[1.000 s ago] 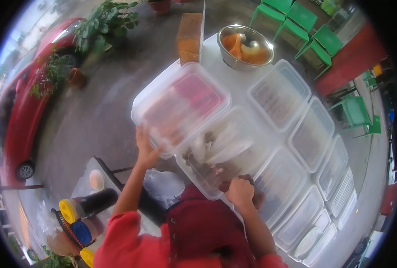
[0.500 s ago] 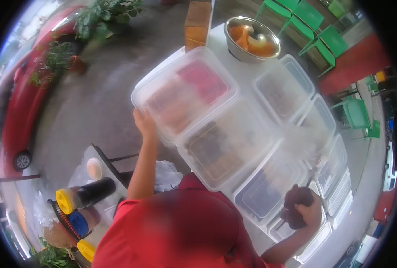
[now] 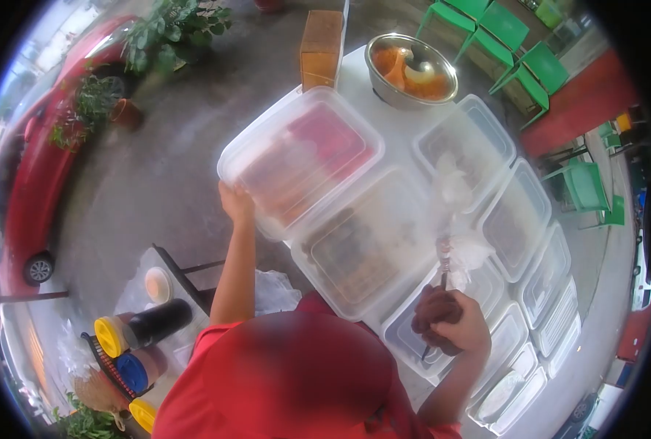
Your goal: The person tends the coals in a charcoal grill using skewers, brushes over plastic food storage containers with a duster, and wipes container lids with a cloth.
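My right hand (image 3: 468,325) is closed round a fly whisk (image 3: 444,260), a thin dark stick with whitish plastic strips blurred at its far end. A brown lumpy mass (image 3: 435,316) sits on the stick at my fingers; what it is I cannot make out. Below the whisk lie lidded clear plastic boxes, among them a dark-filled one (image 3: 406,333). My left hand (image 3: 236,203) grips the left corner of a lidded plastic container (image 3: 303,164) with pink and brownish contents; its fingertips are partly hidden. Beside that stands another container (image 3: 362,245) with brownish contents.
A steel bowl (image 3: 413,91) with orange and pale food stands at the table's far end, near a brown box (image 3: 321,47). On a side table at lower left are a black bottle (image 3: 159,322) and yellow-lidded jars (image 3: 109,336). Green chairs (image 3: 534,73) and a red car (image 3: 29,190) are beyond.
My right hand has swung left with the whisk, from over the right-hand boxes towards the middle ones. My left hand stays at the container's corner.
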{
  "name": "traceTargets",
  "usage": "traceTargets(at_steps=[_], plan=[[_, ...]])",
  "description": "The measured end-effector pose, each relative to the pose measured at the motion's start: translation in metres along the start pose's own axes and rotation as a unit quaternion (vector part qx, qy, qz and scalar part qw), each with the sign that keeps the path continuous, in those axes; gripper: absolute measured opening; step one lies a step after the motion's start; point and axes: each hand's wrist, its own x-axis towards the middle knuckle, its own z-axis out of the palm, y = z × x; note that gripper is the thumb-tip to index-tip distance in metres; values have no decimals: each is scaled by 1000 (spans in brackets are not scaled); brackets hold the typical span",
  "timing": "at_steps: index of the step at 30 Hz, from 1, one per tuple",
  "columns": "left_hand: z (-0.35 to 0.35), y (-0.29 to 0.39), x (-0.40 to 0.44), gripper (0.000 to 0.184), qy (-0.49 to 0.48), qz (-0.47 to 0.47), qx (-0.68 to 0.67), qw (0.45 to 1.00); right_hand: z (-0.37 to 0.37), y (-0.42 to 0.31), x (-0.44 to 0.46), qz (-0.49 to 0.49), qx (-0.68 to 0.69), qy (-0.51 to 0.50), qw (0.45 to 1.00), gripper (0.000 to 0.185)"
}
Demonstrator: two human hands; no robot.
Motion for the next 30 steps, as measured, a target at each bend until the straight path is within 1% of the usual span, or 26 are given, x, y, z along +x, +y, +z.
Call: traceTargets(at_steps=[1, 4, 6, 7, 9, 10, 12, 15, 18, 19, 20, 22, 23, 24, 26, 29, 30], plan=[[2, -4, 2, 40, 1, -2, 23, 1000, 1, -4, 3, 15, 13, -7, 1000, 46], [7, -10, -1, 42, -15, -39, -81, 996, 11, -34, 16, 57, 38, -36, 997, 48], [18, -17, -8, 44, 39, -27, -23, 999, 18, -47, 27, 79, 42, -69, 994, 50], [24, -19, -8, 45, 66, -20, 4, 998, 22, -48, 33, 52, 28, -75, 995, 51], [20, -8, -16, 46, 43, -43, -6, 998, 26, -45, 44, 0, -1, -81, 997, 53], [16, -2, -19, 46, 29, -54, -14, 998, 29, -45, 49, 0, 1, -82, 997, 52], [11, -4, -25, 40, 7, -77, -9, 997, 36, -50, 58, 1, 3, -81, 997, 51], [11, -6, -23, 37, -5, -100, -27, 995, 47, -66, 70, 37, 73, -102, 991, 47], [13, -8, -23, 36, -1, -119, -42, 992, 63, -49, 88, 31, -142, -72, 987, 51], [14, -9, -22, 36, 1, -121, -41, 992, 72, -40, 94, 27, -173, -73, 982, 49], [15, -11, -23, 36, 3, -123, -40, 992, 81, -31, 101, 47, -175, -37, 983, 50], [5, 5, -27, 35, -21, -136, -80, 987, 101, -14, 115, 84, -178, 34, 980, 52], [0, 11, -27, 35, -33, -141, -100, 984, 107, -5, 122, 78, -189, 69, 977, 50], [6, -6, -25, 34, -21, -112, -111, 987, 114, 4, 128, 72, -199, 105, 972, 48], [21, -44, -19, 33, 5, -54, -130, 990, 120, 24, 132, -16, -242, 150, 958, 46], [19, -44, -21, 34, -12, -70, -162, 984, 101, -35, 103, 37, -274, 131, 952, 40], [14, -30, -24, 33, -8, -71, -153, 986, 91, -59, 95, 57, -205, 100, 972, 38]])
